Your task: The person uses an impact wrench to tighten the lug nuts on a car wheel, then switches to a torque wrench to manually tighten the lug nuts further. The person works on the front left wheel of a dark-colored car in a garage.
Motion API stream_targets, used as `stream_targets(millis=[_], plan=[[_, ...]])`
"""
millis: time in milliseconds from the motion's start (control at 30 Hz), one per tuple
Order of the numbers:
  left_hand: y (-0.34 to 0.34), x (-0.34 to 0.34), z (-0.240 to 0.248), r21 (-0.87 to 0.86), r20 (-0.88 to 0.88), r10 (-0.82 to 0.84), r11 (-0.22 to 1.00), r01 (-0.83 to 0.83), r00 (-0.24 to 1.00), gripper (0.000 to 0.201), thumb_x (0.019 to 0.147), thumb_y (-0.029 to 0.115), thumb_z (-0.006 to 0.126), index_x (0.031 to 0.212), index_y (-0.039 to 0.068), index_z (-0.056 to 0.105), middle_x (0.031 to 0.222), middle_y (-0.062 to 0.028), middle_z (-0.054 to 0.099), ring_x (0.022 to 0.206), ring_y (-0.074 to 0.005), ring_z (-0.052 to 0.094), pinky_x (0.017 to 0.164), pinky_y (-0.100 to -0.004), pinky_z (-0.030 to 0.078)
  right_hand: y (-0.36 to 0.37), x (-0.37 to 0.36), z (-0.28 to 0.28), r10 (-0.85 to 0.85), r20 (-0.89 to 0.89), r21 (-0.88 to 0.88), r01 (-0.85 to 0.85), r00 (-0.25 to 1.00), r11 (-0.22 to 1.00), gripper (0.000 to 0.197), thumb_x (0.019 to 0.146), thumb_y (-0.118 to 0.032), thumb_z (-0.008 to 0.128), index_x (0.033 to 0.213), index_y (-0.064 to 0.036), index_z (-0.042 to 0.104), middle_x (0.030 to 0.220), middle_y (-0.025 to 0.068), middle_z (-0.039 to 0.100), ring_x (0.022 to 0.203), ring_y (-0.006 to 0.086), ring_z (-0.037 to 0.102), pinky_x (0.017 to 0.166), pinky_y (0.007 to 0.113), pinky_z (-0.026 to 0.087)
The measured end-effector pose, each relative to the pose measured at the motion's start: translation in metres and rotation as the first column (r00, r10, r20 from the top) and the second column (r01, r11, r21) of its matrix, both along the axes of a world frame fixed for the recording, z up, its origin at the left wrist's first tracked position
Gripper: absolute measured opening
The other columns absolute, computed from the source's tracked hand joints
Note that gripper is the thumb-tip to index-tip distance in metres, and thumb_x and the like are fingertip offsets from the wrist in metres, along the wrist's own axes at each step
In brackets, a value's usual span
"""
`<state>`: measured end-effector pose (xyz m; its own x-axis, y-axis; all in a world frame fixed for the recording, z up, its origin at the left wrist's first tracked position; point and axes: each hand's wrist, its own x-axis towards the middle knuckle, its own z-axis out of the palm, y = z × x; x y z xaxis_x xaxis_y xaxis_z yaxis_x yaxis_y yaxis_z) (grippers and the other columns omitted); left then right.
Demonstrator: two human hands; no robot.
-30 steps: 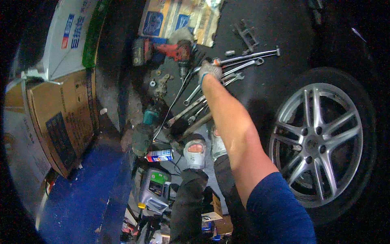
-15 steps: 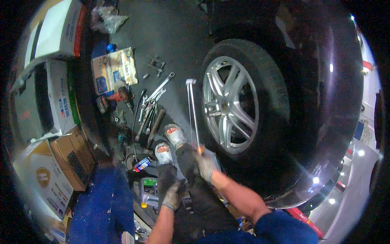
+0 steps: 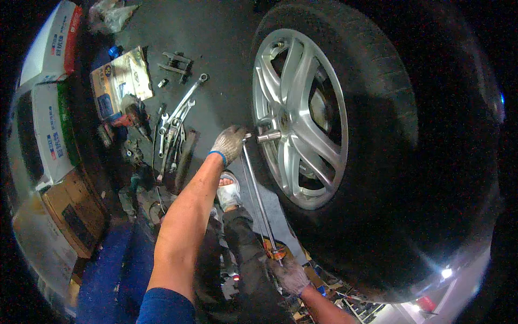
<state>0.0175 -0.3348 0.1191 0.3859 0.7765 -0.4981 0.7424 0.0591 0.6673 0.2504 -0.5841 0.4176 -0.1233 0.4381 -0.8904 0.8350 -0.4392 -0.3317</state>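
Two gloved hands work at either end of one long steel wrench (image 3: 256,191) in my head view. The wrench slants between the person's leg and a wheel (image 3: 292,65), its head far and its handle near. At the far end I see the left hand (image 3: 229,144), fingers bent and close together against the head; I cannot tell how firmly they grip it. At the near end the right hand (image 3: 291,275) is blurred, its fingers curled around the handle just below an orange collar (image 3: 276,252).

Just right of the wrench head, a silver socket (image 3: 268,136) sticks out from the wheel's hub area; from my angle I cannot tell whether the two are joined. A dark tyre (image 3: 383,108) surrounds the silver spokes on the right. A pale sandal (image 3: 229,194) shows left of the wrench.

On the floor (image 3: 221,48) to the left, I make out a bunch of spanners (image 3: 174,125), with a red power drill (image 3: 125,120) farther left. Beyond them lie a printed sheet (image 3: 137,81) and a metal bracket (image 3: 176,62). At the far left, a brown carton (image 3: 75,216) stands nearer than a white box (image 3: 51,129).
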Motion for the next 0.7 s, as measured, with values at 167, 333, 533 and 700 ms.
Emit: stream_targets(millis=[167,333,533,700], plan=[[-0.013,0.026,-0.01,0.027,0.056,0.119,0.992,-0.121,0.991,0.036,0.089,0.009,0.058,0.123,-0.001,0.065,0.132,-0.0314,0.062,0.123,-0.0471,0.06,0.103,-0.0514,0.052,0.03,-0.001,0.027,-0.103,-0.026,-0.082,0.101,0.994,0.992,0.04,0.098,-0.023,0.056,0.135,-0.0076,0.061,0.113,0.0239,0.07,0.098,0.0438,0.067,0.087,0.05,0.054],[-0.014,0.026,0.026,-0.037,0.034,0.156,0.987,-0.155,0.987,0.032,0.097,0.014,0.053,0.124,0.0,0.064,0.132,-0.0356,0.059,0.12,-0.0506,0.06,0.103,-0.0529,0.051,0.014,0.011,0.017,-0.219,0.144,-0.35,0.257,0.965,0.901,0.038,0.096,-0.027,0.066,0.129,-0.0079,0.064,0.108,0.0206,0.073,0.095,0.0404,0.07,0.085,0.046,0.056],[-0.018,0.035,0.052,-0.318,0.191,0.567,0.808,-0.496,0.801,0.054,0.108,0.035,0.046,0.137,-0.009,0.054,0.14,-0.0345,0.053,0.135,-0.0479,0.049,0.115,-0.0453,0.039,-0.061,0.039,-0.084,-0.038,0.137,0.007,0.037,0.99,0.999,0.038,0.102,-0.038,0.058,0.121,-0.0056,0.068,0.1,0.024,0.073,0.089,0.0434,0.069,0.079,0.051,0.055],[-0.032,0.053,0.034,-0.08,0.25,0.609,0.788,-0.611,0.752,0.034,0.104,0.018,0.053,0.13,-0.001,0.062,0.121,-0.0286,0.061,0.118,-0.0459,0.059,0.103,-0.0482,0.048,-0.104,0.053,-0.231,0.079,0.274,0.032,-0.091,0.958,0.995,0.032,0.107,-0.028,0.049,0.115,-0.0058,0.07,0.104,0.02,0.072,0.098,0.0373,0.069,0.087,0.047,0.053]])
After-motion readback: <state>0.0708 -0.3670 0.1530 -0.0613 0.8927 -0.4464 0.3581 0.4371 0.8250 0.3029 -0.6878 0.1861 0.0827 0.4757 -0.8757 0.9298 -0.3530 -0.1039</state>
